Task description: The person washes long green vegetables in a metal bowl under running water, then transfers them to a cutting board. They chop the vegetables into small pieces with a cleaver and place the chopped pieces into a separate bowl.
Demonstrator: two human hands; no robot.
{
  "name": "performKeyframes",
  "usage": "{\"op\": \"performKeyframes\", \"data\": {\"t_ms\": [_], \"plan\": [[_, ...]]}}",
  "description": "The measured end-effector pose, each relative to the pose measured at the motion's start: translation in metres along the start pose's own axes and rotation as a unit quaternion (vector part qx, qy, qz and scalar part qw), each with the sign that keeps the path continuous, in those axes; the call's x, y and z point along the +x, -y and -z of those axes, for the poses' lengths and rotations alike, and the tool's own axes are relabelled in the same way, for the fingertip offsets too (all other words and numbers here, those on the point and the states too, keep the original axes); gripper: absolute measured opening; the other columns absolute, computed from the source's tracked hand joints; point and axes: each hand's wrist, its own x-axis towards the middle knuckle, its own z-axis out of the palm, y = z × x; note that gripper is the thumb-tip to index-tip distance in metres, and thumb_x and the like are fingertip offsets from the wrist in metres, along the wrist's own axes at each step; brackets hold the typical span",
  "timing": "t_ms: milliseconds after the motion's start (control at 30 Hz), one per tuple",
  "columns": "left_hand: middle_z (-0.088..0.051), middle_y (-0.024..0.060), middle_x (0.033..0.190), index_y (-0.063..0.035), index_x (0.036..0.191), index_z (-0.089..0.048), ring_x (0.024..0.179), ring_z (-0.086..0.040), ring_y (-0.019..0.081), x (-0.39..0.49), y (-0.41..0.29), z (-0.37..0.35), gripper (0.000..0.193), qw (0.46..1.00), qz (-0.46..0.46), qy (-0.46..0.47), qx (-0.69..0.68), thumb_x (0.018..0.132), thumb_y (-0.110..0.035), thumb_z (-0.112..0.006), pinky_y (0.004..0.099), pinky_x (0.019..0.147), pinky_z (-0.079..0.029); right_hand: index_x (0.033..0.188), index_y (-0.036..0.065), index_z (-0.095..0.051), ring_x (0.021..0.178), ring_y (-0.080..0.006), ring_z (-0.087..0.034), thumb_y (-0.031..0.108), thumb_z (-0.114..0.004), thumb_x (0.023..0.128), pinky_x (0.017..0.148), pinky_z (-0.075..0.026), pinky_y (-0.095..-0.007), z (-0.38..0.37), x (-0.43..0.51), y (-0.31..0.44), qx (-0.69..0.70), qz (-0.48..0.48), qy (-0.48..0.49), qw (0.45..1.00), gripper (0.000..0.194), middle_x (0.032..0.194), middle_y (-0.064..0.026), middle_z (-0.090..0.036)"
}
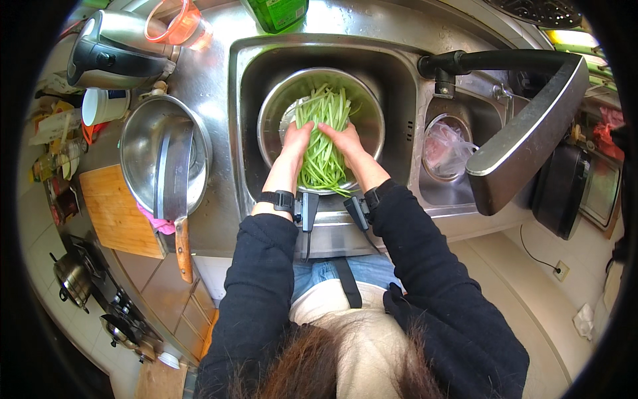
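Both my hands reach into a round stainless steel basin (272,99) standing in the larger sink bowl (398,134). Between them is a thick bunch of thin, pale green vegetable strips (324,144), which look like cut stems. My left hand (297,138) grips the bunch from its left side, thumb on top. From the right side my right hand (344,138) clasps it the same way. The fingers of both hands are hidden under and behind the strips. Some strip ends hang by the basin's near rim.
On the left, a cleaver (174,169) lies across a steel bowl (130,144), beside a wooden cutting board (117,209). A black faucet (528,129) overhangs the smaller sink bowl, where a plastic bag (448,144) sits in a round container. An electric kettle (119,55) stands back left.
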Motion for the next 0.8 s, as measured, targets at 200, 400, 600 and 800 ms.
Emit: {"op": "performKeyframes", "data": {"t_ms": [200, 400, 600, 800], "plan": [[-0.044, 0.0220, 0.143, 0.0020, 0.146, -0.033, 0.130, -0.045, 0.0302, -0.016, -0.008, 0.002, 0.066, 0.999, 0.010, -0.037, 0.036, 0.092, -0.026, -0.058, 0.0368, 0.106, -0.037, 0.127, -0.003, -0.050, 0.107, -0.0287, -0.063, 0.019, -0.083, 0.066, 0.093, -0.050, -0.0350, -0.005, 0.009, -0.004, -0.229, -0.018, -0.072, 0.971, 0.073, 0.116, -0.0184, -0.064], [-0.055, 0.0230, 0.131, 0.0011, 0.139, -0.044, 0.121, -0.054, 0.0317, -0.020, -0.009, 0.001, 0.058, 0.926, -0.237, -0.174, 0.235, 0.086, -0.019, -0.059, 0.0380, 0.105, -0.039, 0.120, -0.001, -0.056, 0.105, -0.0297, -0.064, 0.016, -0.077, 0.068, 0.092, -0.050, -0.0370, 0.014, 0.000, 0.014, -0.219, 0.014, -0.011, 0.976, 0.059, 0.112, -0.0199, -0.066], [-0.044, 0.0231, 0.144, 0.0044, 0.142, -0.040, 0.134, -0.043, 0.0295, -0.019, -0.017, -0.016, 0.059, 0.992, -0.015, -0.045, 0.113, 0.091, -0.021, -0.056, 0.0353, 0.110, -0.034, 0.124, -0.002, -0.052, 0.103, -0.0250, -0.064, 0.001, -0.073, 0.070, 0.086, -0.052, -0.0342, 0.008, -0.004, 0.018, -0.034, -0.016, 0.072, 0.997, 0.057, 0.112, -0.0155, -0.065], [-0.050, 0.0209, 0.139, 0.0013, 0.141, -0.043, 0.129, -0.046, 0.0280, -0.023, -0.014, -0.013, 0.055, 0.999, -0.012, 0.012, 0.049, 0.092, -0.022, -0.053, 0.0368, 0.108, -0.034, 0.133, -0.002, -0.042, 0.113, -0.0274, -0.060, 0.010, -0.079, 0.069, 0.095, -0.048, -0.0354, 0.000, 0.001, 0.006, -0.006, 0.028, 0.088, 0.996, 0.076, 0.122, -0.0172, -0.060]]}}
